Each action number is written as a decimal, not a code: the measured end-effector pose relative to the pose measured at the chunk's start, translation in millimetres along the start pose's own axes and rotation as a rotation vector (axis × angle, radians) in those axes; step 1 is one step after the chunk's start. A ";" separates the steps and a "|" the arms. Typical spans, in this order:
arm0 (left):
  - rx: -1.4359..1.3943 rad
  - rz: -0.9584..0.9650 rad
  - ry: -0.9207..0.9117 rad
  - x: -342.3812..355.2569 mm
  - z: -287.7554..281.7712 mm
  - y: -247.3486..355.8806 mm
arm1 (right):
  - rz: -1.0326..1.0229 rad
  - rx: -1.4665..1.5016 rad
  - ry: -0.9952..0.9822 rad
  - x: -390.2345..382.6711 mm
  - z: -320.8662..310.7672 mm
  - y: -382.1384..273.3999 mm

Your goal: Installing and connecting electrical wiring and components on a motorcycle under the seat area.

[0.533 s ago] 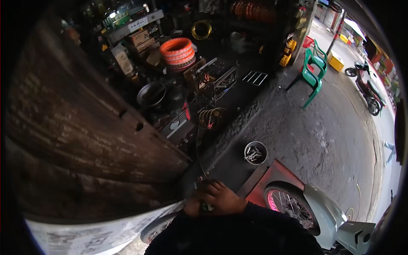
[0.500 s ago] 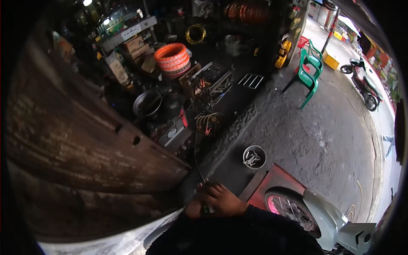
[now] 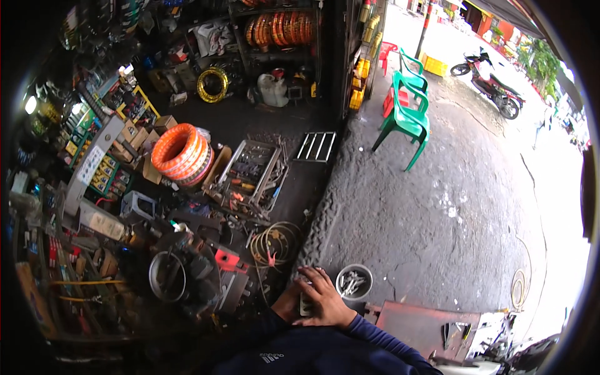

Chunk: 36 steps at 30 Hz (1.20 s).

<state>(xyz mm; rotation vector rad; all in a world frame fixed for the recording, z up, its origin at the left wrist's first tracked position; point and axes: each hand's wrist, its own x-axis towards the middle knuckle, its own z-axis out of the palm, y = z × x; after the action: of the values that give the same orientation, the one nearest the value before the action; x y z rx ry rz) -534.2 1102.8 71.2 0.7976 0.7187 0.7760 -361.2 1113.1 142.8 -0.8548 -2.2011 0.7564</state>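
My two hands are together low in the view, in front of my dark blue top. The right hand (image 3: 326,301) lies over the left hand (image 3: 287,302), its fingers bent across it. Between them shows a sliver of a small object (image 3: 305,307), mostly hidden, so its kind cannot be made out. Just right of my right hand stands a small round bucket (image 3: 370,275) holding several short, whitish stick-like pieces (image 3: 354,284).
Left lies a crowded workshop floor: a metal basin (image 3: 167,276), coiled hose (image 3: 274,245), tool tray (image 3: 247,172) and stacked orange-wrapped tires (image 3: 182,153). A reddish metal plate (image 3: 425,322) lies at lower right. Green plastic chairs (image 3: 407,119) and a parked motorcycle (image 3: 490,84) stand farther out.
The view has swung, so the wooden panel at left and the motorcycle wheel at lower right no longer show. More of the workshop appears. My hands stay together.
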 end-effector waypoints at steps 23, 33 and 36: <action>0.694 0.558 0.712 532.3 -148.2 310.7 | 0.810 1.675 0.321 447.1 -135.1 431.5; -0.557 0.259 0.936 578.7 -276.6 310.1 | 0.556 1.036 -0.545 630.1 -141.8 581.0; -0.803 0.416 0.877 610.4 -304.9 297.8 | -0.213 -0.013 -0.667 675.0 -71.9 730.9</action>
<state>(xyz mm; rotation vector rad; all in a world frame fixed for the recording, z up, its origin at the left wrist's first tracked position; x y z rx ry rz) -555.5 1844.0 5.0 -0.1877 0.9058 1.6943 -434.2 2082.6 -80.0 -0.3836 -2.8190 1.0248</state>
